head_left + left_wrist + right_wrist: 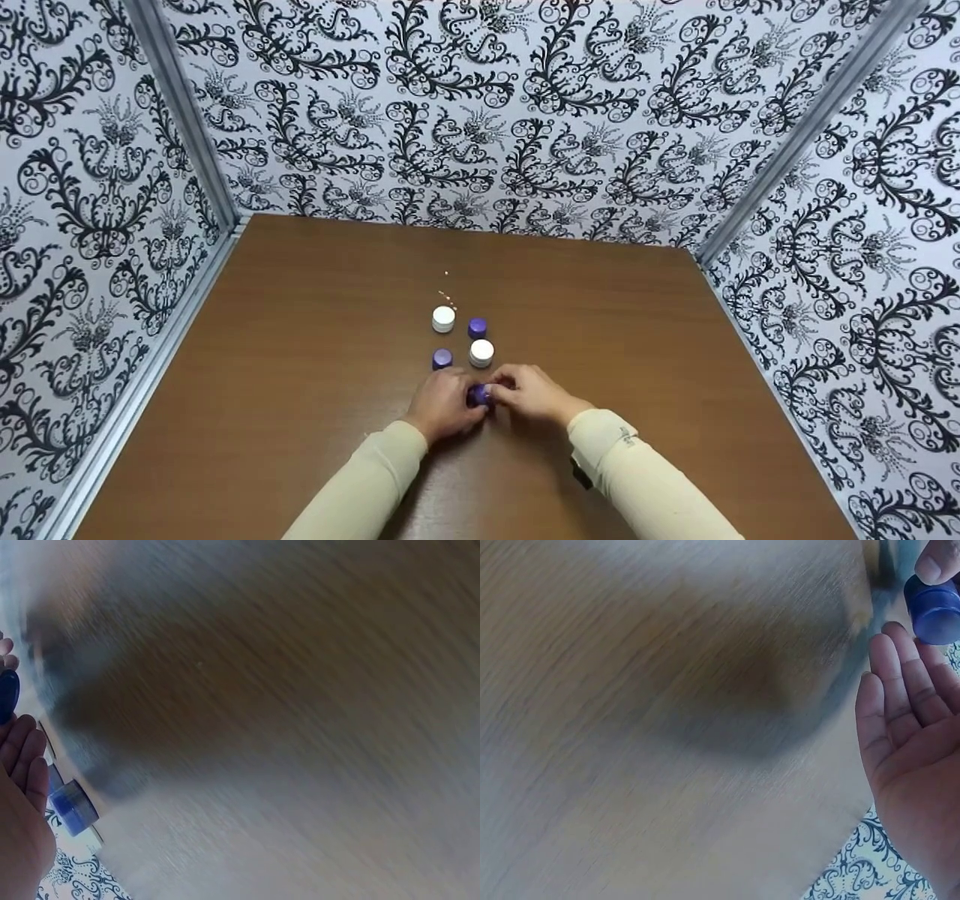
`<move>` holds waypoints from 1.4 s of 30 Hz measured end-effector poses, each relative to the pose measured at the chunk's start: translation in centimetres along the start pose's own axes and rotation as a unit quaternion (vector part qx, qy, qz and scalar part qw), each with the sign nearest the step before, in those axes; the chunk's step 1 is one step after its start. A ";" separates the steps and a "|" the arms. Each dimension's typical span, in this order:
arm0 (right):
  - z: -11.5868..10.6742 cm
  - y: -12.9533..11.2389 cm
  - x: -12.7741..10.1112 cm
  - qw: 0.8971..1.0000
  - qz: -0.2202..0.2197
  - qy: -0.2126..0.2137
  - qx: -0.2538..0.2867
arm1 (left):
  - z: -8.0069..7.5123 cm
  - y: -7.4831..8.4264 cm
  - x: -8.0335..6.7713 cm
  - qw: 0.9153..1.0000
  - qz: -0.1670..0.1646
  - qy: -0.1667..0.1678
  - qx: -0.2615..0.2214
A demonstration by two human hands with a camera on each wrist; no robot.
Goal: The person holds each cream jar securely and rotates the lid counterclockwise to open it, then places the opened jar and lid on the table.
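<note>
on a brown table [600, 322], the left hand [444, 405] and right hand [534, 394] are pinching from opposite sides. two white containers [443, 321] are standing just beyond, two purple containers [478, 328] are standing beside them, and the pinched purple container [481, 394] is sitting between both hands' fingers

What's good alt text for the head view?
A person's left hand and right hand grip a small purple jar on a brown table. Just beyond stand two white jars and two other purple jars; black-and-white patterned walls surround the table.
</note>
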State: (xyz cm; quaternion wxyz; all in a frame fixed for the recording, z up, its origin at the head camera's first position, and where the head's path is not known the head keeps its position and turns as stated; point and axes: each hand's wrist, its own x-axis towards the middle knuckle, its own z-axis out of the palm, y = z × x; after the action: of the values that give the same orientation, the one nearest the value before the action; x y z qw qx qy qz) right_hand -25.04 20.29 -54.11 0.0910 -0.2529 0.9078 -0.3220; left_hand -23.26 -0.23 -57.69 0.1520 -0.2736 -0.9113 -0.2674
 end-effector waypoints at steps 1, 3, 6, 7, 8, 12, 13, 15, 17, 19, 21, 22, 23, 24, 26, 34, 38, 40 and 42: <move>0.0 0.0 0.0 1.000 0.000 -0.001 0.000 | 0.0 0.0 0.0 1.000 0.000 -0.002 0.000; 0.1 0.0 0.0 1.000 -0.001 -0.003 0.006 | 0.0 0.0 0.0 1.000 0.001 -0.003 0.000; 0.1 0.0 0.0 1.000 -0.004 -0.006 0.017 | 0.0 -0.1 0.0 1.000 0.006 -0.003 0.000; 0.1 -0.1 0.0 1.000 -0.007 -0.006 0.020 | 0.0 -0.1 0.0 1.000 0.007 -0.003 -0.001; 0.0 0.0 0.1 1.000 -0.010 -0.005 0.021 | 0.0 -0.1 0.0 1.000 0.008 -0.003 -0.002; 0.0 -0.1 0.1 0.999 -0.018 -0.004 0.027 | -0.1 0.0 0.0 1.000 0.010 -0.004 -0.010; 0.0 -0.2 0.1 0.999 -0.019 -0.005 0.028 | -0.1 0.0 0.1 1.000 0.010 -0.005 -0.010; -0.1 -0.2 0.1 0.999 -0.021 -0.006 0.030 | -0.1 0.0 0.0 1.000 0.010 -0.003 -0.010; 0.0 -0.2 0.1 0.999 -0.022 -0.006 0.028 | -0.1 0.0 0.0 1.000 0.010 -0.004 -0.006; 0.0 -0.1 0.1 1.000 -0.022 -0.005 0.022 | -0.1 0.0 0.0 1.000 0.008 -0.006 0.000; 0.0 0.0 0.1 1.000 -0.018 -0.003 0.017 | -0.1 0.0 -0.1 1.000 0.004 -0.009 0.005; 0.0 0.0 0.1 1.000 -0.017 -0.003 0.016 | -0.1 0.0 -0.1 1.000 0.002 -0.011 0.006; 0.0 0.0 0.1 1.000 -0.014 -0.005 0.018 | -0.1 0.1 -0.1 1.000 0.000 -0.011 0.007; 0.1 0.1 0.1 1.000 -0.011 -0.006 0.019 | -0.1 0.1 -0.1 1.000 -0.003 -0.012 0.007; 0.1 0.1 0.1 1.000 -0.006 -0.011 0.023 | -0.1 0.1 -0.1 1.000 -0.005 -0.013 0.006; 0.1 0.2 0.1 0.999 -0.006 -0.014 0.028 | -0.1 0.1 -0.1 1.000 0.001 -0.011 0.007; -0.1 0.1 0.1 0.999 -0.010 -0.014 0.033 | -0.1 0.1 0.0 1.000 0.001 -0.011 0.005; -0.1 0.1 0.1 0.999 -0.011 -0.015 0.037 | -0.1 0.2 0.0 1.000 0.001 -0.011 0.004; -0.1 0.1 0.1 0.999 -0.012 -0.017 0.039 | -0.1 0.2 0.0 1.000 0.001 -0.012 0.003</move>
State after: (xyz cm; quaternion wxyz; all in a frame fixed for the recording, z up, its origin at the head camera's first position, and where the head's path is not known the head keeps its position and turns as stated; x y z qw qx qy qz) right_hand -25.22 20.36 -54.05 0.1124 -0.2653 0.8899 -0.3537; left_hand -23.17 -0.17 -57.49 0.1418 -0.2770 -0.9137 -0.2612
